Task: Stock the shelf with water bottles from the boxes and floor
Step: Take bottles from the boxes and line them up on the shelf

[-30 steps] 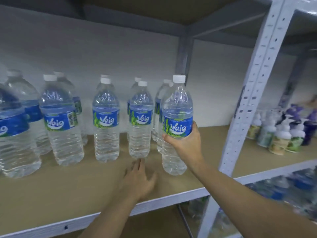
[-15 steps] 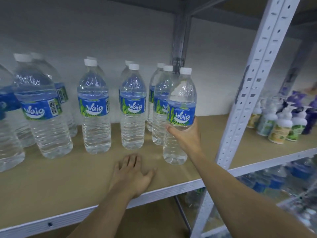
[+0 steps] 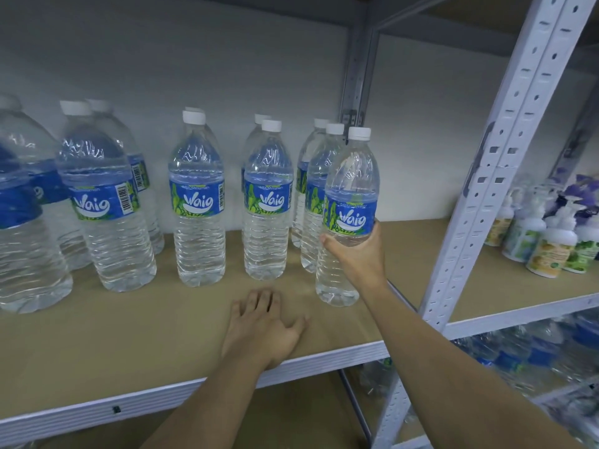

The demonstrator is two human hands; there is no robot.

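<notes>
Bottle (image 3: 348,218) in our right hand (image 3: 359,254), gripped around its lower half just under the blue label, thumb on the near-left side, fingers wrapped round the far side. It stands at the front right of the shelf board (image 3: 129,345), slightly tilted to the right at the top; we cannot tell whether its base is fully seated or just touching down. It sits just in front of two more bottles, the nearer (image 3: 319,202) close behind it, so it looks like the front of a column running back toward the wall. A mid-body grip like this keeps the bottle steady while it is lined up.

Left hand (image 3: 262,325) lies palm down on the board near the front lip, fingers spread flat, holding nothing. We judge it a brace for the reach.

Other columns stand to the left: one fronted by a bottle (image 3: 267,202) directly behind the left hand, another by a bottle (image 3: 197,202) further left, and larger-looking ones (image 3: 103,202) toward the left edge. Labels mostly face out, as ours does.

Grey upright post (image 3: 492,176) stands just right of the held bottle, limiting room on that side. Beyond it, pump bottles (image 3: 551,241) occupy the neighbouring bay. More wrapped water bottles (image 3: 531,354) show on the level below.

Step in hand, by our reading: setting this bottle down and squaring it.
</notes>
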